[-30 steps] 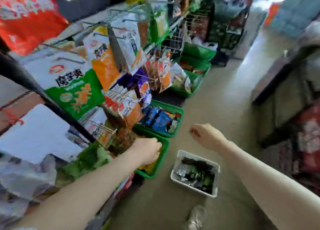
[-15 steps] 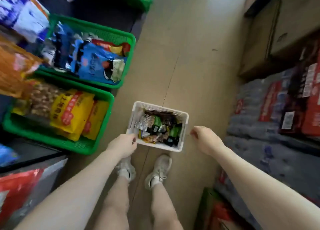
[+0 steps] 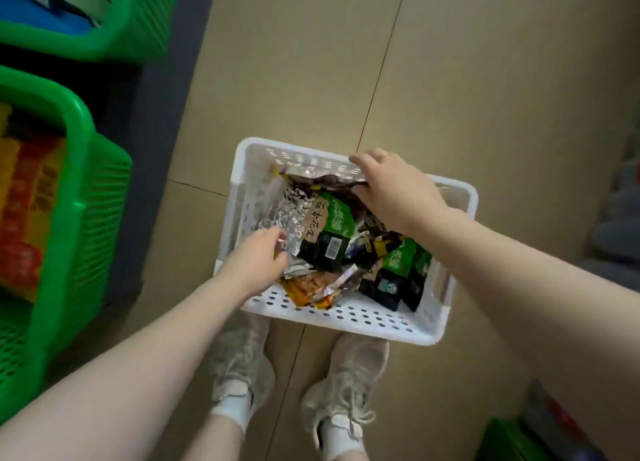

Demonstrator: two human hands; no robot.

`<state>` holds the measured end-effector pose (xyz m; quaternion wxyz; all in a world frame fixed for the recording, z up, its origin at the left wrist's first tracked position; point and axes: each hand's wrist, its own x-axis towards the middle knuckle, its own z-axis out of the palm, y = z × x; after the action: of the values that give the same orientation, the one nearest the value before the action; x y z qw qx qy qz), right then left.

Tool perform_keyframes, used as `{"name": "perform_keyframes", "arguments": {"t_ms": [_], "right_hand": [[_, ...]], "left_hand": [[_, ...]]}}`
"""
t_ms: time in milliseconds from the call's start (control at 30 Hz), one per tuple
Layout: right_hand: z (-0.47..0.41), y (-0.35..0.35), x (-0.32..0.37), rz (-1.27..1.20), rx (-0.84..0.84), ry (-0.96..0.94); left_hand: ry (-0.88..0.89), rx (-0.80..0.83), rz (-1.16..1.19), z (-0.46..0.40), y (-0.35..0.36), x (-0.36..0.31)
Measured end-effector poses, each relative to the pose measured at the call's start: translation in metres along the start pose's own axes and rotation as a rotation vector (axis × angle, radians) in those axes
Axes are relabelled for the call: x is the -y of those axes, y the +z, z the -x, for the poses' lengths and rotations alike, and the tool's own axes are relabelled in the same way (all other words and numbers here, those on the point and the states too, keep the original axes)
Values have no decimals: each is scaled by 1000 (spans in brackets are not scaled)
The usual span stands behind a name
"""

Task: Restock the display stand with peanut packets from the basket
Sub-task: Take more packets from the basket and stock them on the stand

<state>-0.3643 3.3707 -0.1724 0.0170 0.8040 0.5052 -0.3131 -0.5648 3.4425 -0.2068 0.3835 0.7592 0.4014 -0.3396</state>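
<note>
A white perforated basket (image 3: pixel 349 316) sits on the floor in front of my feet, filled with several small peanut packets (image 3: pixel 334 233) in silver foil, green, black and orange. My left hand (image 3: pixel 254 263) reaches into the basket's near left corner, fingers pinching the edge of a silver foil packet (image 3: pixel 289 214). My right hand (image 3: pixel 391 192) is over the far side, its fingers curled on a dark brown packet (image 3: pixel 322 183). The display stand is out of view.
Two green plastic crates (image 3: pixel 86 190) with snack bags stand along the left edge. My shoes (image 3: pixel 242 367) are just behind the basket. Stacked goods show at the right edge (image 3: pixel 616 225) and a green crate at the bottom right (image 3: pixel 509 443).
My view has dropped from the stand to the floor and closed in on the basket. Both hands went from hovering beside it into it and took hold of packets.
</note>
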Motion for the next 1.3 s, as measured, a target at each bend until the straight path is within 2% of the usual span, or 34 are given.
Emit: {"name": "perform_keyframes", "arguments": {"t_ms": [100, 200, 267, 367, 433, 500, 600, 667, 800, 833, 1033, 1200, 1300], "right_hand": [[-17, 28, 2, 172, -141, -109], [-17, 55, -2, 294, -126, -234], [-9, 71, -4, 342, -84, -218], [-5, 77, -10, 290, -38, -86], [-3, 75, -16, 238, -97, -65], [-1, 80, -22, 321, -262, -110], [-2, 86, -24, 352, -379, -168], [-5, 83, -22, 322, -316, -137], [-11, 84, -21, 275, -31, -5], [-11, 86, -24, 238, -10, 13], [11, 64, -41, 89, -38, -2], [22, 55, -39, -108, -33, 115], [20, 60, -34, -98, 6, 180]], "left_hand": [[10, -1, -57, -18, 11, 13], [79, -51, -178, -28, 23, 22], [122, -77, -216, -32, 29, 27], [138, -61, -251, -37, 35, 32], [163, -44, -304, -38, 39, 33], [191, -46, -365, -40, 42, 32], [255, -118, -439, -45, 48, 34], [298, -146, -450, -51, 51, 36], [346, -144, -513, -56, 52, 38], [357, -148, -543, -56, 53, 37], [487, -246, -622, -61, 49, 38], [335, -197, -572, -65, 55, 30], [334, -200, -527, -68, 53, 26]]}}
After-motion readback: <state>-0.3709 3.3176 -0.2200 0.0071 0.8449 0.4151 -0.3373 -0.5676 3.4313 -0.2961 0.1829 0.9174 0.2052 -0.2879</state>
